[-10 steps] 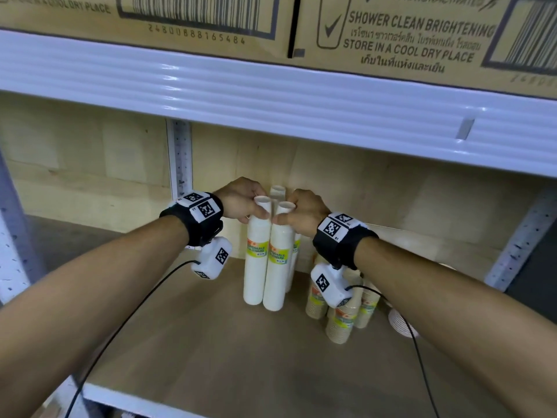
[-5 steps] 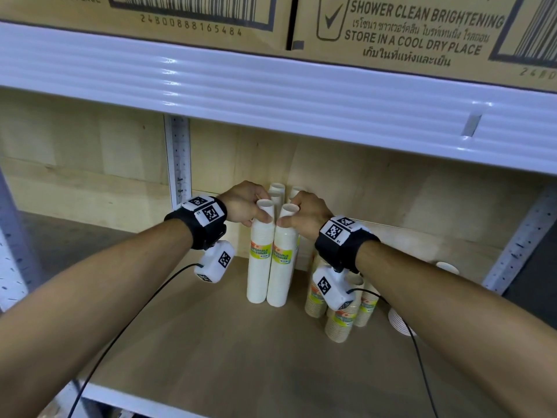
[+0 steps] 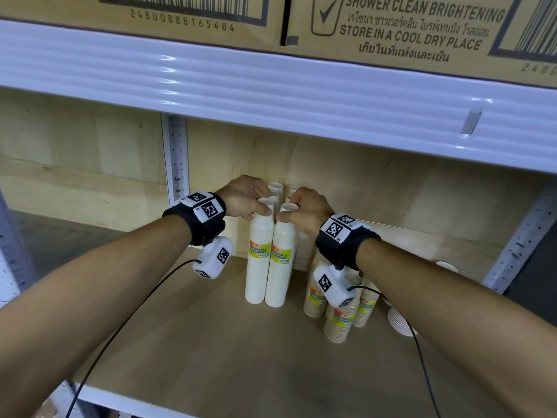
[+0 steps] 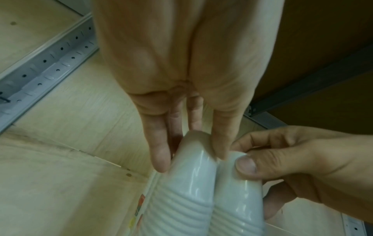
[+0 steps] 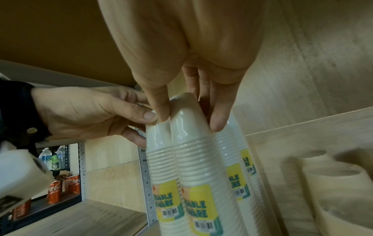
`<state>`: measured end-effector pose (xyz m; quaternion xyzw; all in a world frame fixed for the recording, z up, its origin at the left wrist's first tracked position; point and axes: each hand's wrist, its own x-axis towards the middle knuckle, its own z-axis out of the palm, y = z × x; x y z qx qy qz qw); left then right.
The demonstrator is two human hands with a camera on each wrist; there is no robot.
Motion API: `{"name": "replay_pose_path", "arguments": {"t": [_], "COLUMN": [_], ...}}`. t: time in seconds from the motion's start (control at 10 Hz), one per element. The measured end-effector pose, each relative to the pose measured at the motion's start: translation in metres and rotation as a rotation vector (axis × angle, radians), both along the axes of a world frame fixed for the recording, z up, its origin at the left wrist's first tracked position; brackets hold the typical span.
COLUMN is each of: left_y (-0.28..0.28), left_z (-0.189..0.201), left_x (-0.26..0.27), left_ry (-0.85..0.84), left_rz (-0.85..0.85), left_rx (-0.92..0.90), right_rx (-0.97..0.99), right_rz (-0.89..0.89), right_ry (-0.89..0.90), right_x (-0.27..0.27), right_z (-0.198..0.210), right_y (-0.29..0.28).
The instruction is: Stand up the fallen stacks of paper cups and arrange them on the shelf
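Observation:
Two tall white cup stacks with yellow labels stand upright side by side on the wooden shelf [image 3: 187, 351]. My left hand [image 3: 250, 203] pinches the top of the left white stack [image 3: 257, 267], seen close in the left wrist view [image 4: 181, 191]. My right hand [image 3: 301, 211] pinches the top of the right white stack [image 3: 280, 270], whose label shows in the right wrist view [image 5: 199, 183]. Two more white stacks [image 3: 275, 188] stand behind them against the back wall. Shorter beige cup stacks [image 3: 337, 324] stand to the right, partly hidden by my right wrist.
A flat pile of white lids or plates [image 3: 399, 322] lies right of the beige stacks. The white shelf beam [image 3: 271, 86] with cardboard boxes [image 3: 180, 13] hangs overhead. Perforated uprights [image 3: 176, 155] flank the bay. Cola cans [image 5: 60, 190] sit on a neighbouring shelf.
Both hands have pushed the two front white stacks a little further back toward the wall; grips are unchanged.

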<state>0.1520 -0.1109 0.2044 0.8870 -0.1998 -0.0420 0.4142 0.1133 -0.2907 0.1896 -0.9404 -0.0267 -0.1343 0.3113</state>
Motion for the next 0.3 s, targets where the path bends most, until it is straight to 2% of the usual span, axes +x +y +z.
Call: {"name": "replay_pose_path", "arguments": {"t": [0.2,0.3], "left_y": [0.001,0.006], "left_z": [0.015,0.021], "left_x": [-0.004,-0.007], "left_ry": [-0.053,-0.170], "left_rz": [-0.006,0.042], "left_rx": [0.082,0.213], "right_rx": [0.055,0.074], "right_rz": [-0.031,-0.037], "right_ry": [-0.023,-0.058], "right_x": [-0.007,-0.013], "right_z": [0.007,0.007], "right_y": [-0.001,-0.006]}}
